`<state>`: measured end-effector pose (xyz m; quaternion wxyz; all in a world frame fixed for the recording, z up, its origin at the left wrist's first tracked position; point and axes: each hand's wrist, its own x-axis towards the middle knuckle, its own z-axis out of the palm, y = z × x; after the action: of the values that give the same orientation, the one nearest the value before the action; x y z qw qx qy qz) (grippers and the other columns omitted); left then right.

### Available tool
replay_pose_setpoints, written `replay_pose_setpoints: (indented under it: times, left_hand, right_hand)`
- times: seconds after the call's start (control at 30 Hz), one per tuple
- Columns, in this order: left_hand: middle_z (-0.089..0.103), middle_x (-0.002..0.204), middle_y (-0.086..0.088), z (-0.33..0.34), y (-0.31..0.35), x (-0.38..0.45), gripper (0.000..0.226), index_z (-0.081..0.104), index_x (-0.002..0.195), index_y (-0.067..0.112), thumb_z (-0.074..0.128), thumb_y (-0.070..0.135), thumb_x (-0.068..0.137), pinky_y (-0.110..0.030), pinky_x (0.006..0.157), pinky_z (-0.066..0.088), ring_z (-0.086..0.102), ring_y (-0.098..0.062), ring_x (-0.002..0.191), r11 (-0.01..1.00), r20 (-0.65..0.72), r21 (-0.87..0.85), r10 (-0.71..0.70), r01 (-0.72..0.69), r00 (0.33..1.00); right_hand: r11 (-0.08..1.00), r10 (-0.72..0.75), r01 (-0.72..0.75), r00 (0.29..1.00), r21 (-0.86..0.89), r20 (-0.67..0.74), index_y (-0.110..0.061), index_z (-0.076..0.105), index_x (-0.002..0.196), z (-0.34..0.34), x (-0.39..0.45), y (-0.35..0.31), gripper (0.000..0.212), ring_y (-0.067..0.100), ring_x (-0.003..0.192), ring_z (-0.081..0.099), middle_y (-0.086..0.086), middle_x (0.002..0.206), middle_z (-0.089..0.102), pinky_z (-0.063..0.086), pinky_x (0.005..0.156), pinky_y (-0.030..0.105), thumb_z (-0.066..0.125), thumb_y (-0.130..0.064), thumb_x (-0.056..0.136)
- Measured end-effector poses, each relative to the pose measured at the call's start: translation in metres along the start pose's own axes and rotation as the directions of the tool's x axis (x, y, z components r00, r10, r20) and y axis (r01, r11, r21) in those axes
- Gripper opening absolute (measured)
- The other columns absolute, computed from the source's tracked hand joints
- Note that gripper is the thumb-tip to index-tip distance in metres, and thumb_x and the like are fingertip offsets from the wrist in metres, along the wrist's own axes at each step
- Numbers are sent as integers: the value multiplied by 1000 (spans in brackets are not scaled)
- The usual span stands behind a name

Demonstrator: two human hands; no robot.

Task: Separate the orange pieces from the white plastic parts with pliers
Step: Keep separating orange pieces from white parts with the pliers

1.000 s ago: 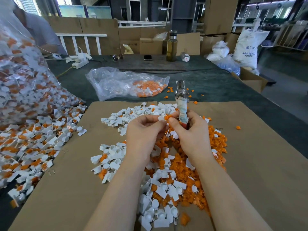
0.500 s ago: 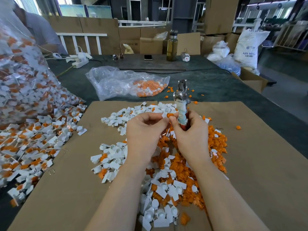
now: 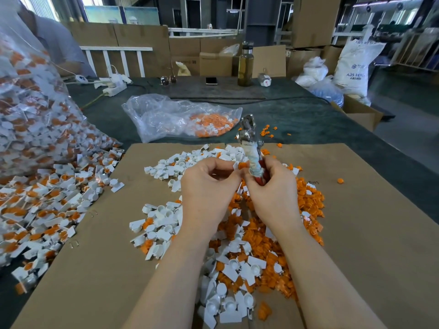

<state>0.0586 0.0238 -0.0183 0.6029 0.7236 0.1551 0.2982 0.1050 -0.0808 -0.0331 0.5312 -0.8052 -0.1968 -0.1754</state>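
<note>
Left hand [image 3: 209, 184] is pinching a small white plastic part with an orange insert [image 3: 240, 165] at frame centre, fingers curled together on the white tab, the orange end pointing right toward the right hand [image 3: 273, 186]. Right hand is wrapped tight round the cloth-taped, red-handled metal pliers [image 3: 253, 153], which are standing near upright, long axis running up the frame, metal head at upper centre and well above the piece. So the piece is sitting beside the taped handle, not at the head. The orange end looks to be touching the right thumb tip, though the view is too small to be sure.

Judgement: the pliers' head needs tipping down and left to reach the orange end, or the left hand lifts the piece up to it; the left hand is the nearer one for that. Whether the head of the pliers is parted or closed, cannot tell.

Room: open air above both hands. Below them a mixed pile of loose white and orange plastic pieces [image 3: 249, 245] is covering the brown cardboard sheet [image 3: 368, 233]; bare cardboard lies right of the hands. A clear plastic bag with orange pieces [image 3: 180, 119] is lying at upper centre, beyond the pliers.
</note>
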Motion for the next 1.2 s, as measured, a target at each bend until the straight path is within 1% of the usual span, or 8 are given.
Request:
replay_pose_setpoints:
  times: [0.33, 0.5, 0.6, 0.73, 0.83, 0.9, 1.1, 1.2]
  left_hand:
    - [70, 69, 19, -1, -5, 3, 18, 70, 70, 30, 84, 23, 77, -12, 56, 50, 64, 0, 61, 1000, -62, 3, -13, 13, 998]
    - [74, 73, 3, -6, -6, 7, 13, 70, 78, 24, 81, 17, 82, -32, 72, 60, 73, -17, 74, 996, -71, -59, -64, 60, 995]
    - [73, 68, 4, -11, -5, 9, 12, 70, 79, 17, 78, 9, 83, -23, 66, 58, 74, -14, 69, 982, -67, -179, -79, 66, 995]
    - [72, 64, 5, -18, -4, 11, 13, 70, 80, 14, 74, 3, 85, -17, 63, 56, 72, -11, 64, 958, -62, -282, -77, 57, 995]
    - [72, 65, 3, -22, -5, 14, 10, 70, 82, 11, 74, 2, 85, -21, 66, 58, 71, -12, 64, 947, -63, -319, -59, 36, 996]
    - [72, 65, 3, -23, -5, 14, 9, 70, 82, 10, 74, 2, 84, -19, 64, 57, 71, -11, 63, 947, -58, -319, -45, 24, 997]
    - [72, 66, 4, -25, -5, 14, 9, 70, 83, 10, 74, 2, 84, -16, 62, 55, 70, -8, 62, 948, -14, -318, -22, 17, 1000]
    - [72, 67, 4, -26, -4, 13, 7, 70, 84, 8, 73, 1, 84, -15, 62, 54, 69, -7, 62, 940, 13, -341, -13, 16, 1000]
  right_hand:
    - [999, 25, -28, 993, 27, 113, -18, 65, 94, -2, 1, -3, 9, -2, 64, 56, -12, 70, 60, 41, 54, 10, 66, -12, 87]
    - [986, 100, -134, 951, 99, 291, -17, 67, 101, -14, 3, -3, 13, 16, 83, 63, 3, 90, 68, 52, 73, 31, 65, -13, 88]
    - [982, 140, -178, 901, 57, 411, -11, 66, 101, -24, 5, 1, 13, 20, 87, 63, 12, 97, 67, 53, 78, 35, 65, -14, 87]
    - [981, 149, -191, 831, 24, 535, -13, 65, 102, -32, 6, 2, 17, 11, 82, 65, 9, 98, 67, 53, 67, 17, 68, -16, 86]
    - [987, 148, -161, 802, -30, 579, -15, 65, 104, -33, 6, 0, 18, 19, 92, 65, 8, 102, 68, 54, 86, 40, 68, -19, 87]
    - [987, 143, -156, 791, -29, 596, -16, 65, 105, -34, 6, -1, 19, 20, 94, 65, 7, 103, 68, 51, 90, 46, 68, -19, 87]
    - [990, 140, -119, 775, -75, 617, -20, 61, 113, -32, 5, -2, 27, 14, 94, 63, -1, 104, 67, 51, 89, 41, 68, -20, 87]
    - [995, 95, -56, 788, -83, 608, -22, 62, 105, -31, 5, 0, 18, 4, 81, 60, -5, 92, 64, 51, 75, 29, 65, -18, 88]
